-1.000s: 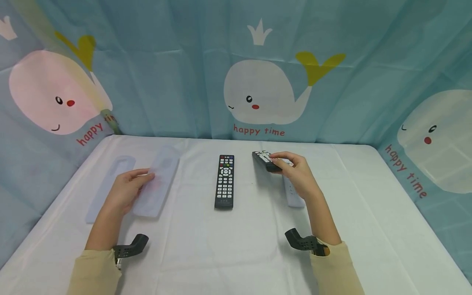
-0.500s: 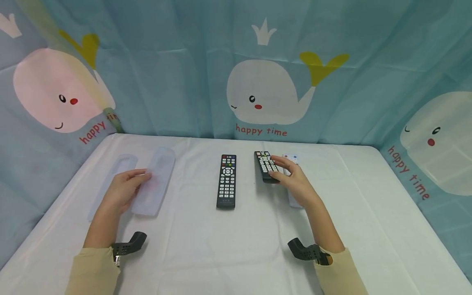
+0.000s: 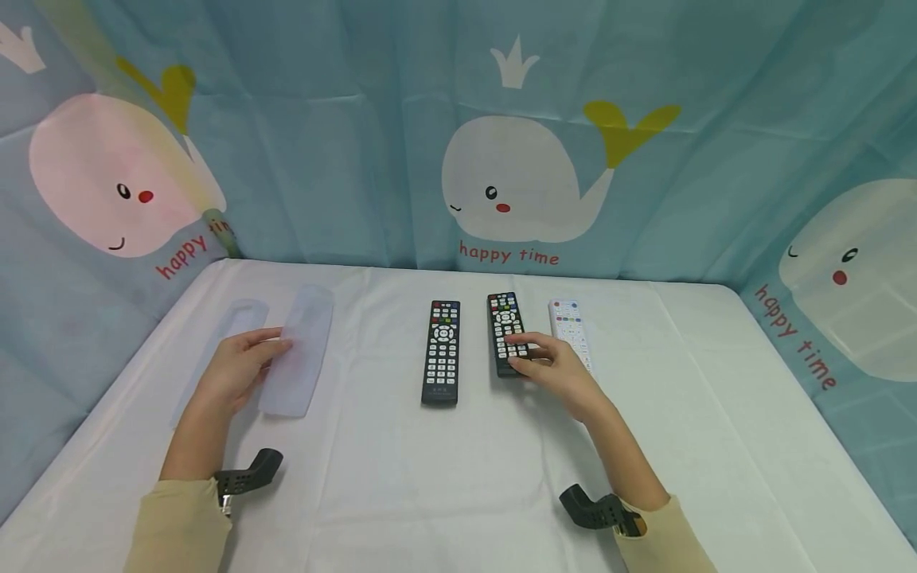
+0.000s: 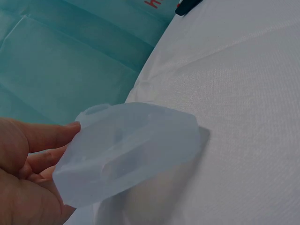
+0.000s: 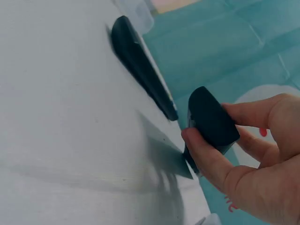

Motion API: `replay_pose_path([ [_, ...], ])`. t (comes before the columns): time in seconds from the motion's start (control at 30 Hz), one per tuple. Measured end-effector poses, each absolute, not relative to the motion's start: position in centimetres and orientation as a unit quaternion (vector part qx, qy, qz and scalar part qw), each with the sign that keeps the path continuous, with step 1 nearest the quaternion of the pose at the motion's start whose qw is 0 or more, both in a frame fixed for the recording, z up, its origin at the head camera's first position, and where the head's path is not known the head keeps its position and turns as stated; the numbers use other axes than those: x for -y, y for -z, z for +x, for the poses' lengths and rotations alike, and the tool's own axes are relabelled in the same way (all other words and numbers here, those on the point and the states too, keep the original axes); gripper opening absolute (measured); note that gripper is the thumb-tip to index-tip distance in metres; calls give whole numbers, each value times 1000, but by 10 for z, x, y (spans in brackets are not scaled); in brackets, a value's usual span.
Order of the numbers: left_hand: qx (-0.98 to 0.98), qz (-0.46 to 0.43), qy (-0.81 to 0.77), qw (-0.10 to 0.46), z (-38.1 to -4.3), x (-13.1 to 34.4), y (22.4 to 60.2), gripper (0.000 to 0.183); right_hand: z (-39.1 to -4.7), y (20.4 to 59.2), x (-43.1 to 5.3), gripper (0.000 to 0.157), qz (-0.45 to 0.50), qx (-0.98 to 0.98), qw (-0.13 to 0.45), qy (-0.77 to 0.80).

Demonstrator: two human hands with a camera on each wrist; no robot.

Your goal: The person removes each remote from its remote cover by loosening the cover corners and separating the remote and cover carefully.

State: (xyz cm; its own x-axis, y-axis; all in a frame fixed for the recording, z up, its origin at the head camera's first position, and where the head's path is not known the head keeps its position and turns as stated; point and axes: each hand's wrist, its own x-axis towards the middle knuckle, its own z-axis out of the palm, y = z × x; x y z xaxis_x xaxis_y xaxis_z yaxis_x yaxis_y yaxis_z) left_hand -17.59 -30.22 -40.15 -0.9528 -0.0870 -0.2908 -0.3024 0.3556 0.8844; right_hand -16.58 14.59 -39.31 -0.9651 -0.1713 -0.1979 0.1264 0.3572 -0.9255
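Observation:
My left hand [image 3: 232, 370] pinches a translucent remote cover [image 3: 297, 358] by its left edge, between thumb and fingers. The left wrist view shows this cover [image 4: 131, 145] raised off the cloth, with a shadow below it. My right hand [image 3: 562, 374] grips the near end of a black remote control [image 3: 501, 314] with white buttons. In the right wrist view that remote [image 5: 211, 117] is tilted, its near end lifted off the table. Another black remote control [image 3: 440, 350] lies to its left. A white remote control [image 3: 569, 322] lies to its right, partly hidden by my right hand.
A second translucent cover [image 3: 239, 314] lies flat at the left, partly behind my left hand. The table [image 3: 401, 493] wears a white cloth. A blue curtain with whale prints [image 3: 344, 159] stands along its back and sides.
My right hand has moved left and nearer with the black remote, which has turned straighter and uncovers more of the white one. The cover in my left hand has shifted slightly left.

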Motion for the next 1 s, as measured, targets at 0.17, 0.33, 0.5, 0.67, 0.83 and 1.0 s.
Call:
replay_pose_path([
  [0.17, -830, -111, -538, 102, -176, 306, 400, 65, -164, 398, -141, 32, -4, -813, 128, 567],
  [0.33, -835, -113, -530, 91, -176, 311, 402, 63, -162, 400, -138, 30, 24, -812, 125, 569],
  [0.5, -844, -121, -514, 95, -175, 315, 403, 62, -161, 403, -136, 29, 36, -814, 120, 568],
  [0.67, -846, -125, -507, 105, -176, 315, 403, 64, -161, 405, -135, 27, 41, -825, 111, 553],
  [0.83, -851, -126, -500, 101, -176, 318, 404, 64, -161, 407, -134, 25, 48, -838, 107, 532],
  [1.0, -859, -127, -487, 94, -177, 324, 405, 63, -160, 408, -134, 25, 40, -848, 107, 517],
])
